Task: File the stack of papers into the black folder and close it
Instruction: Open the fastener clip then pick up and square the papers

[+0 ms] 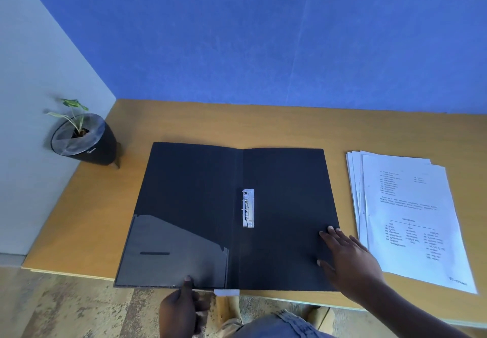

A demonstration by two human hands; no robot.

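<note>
The black folder lies open flat on the wooden desk, with a metal clip by its spine and a clear pocket on its left flap. To the right of it sits the stack of printed papers, slightly fanned. My right hand rests flat on the folder's right flap near its outer edge, fingers spread. My left hand pinches the bottom edge of the left flap with the thumb on top.
A small plant in a black cone-shaped pot stands at the desk's back left corner. A blue wall rises behind the desk and a grey wall on the left. The folder's near edge overhangs the desk's front edge slightly.
</note>
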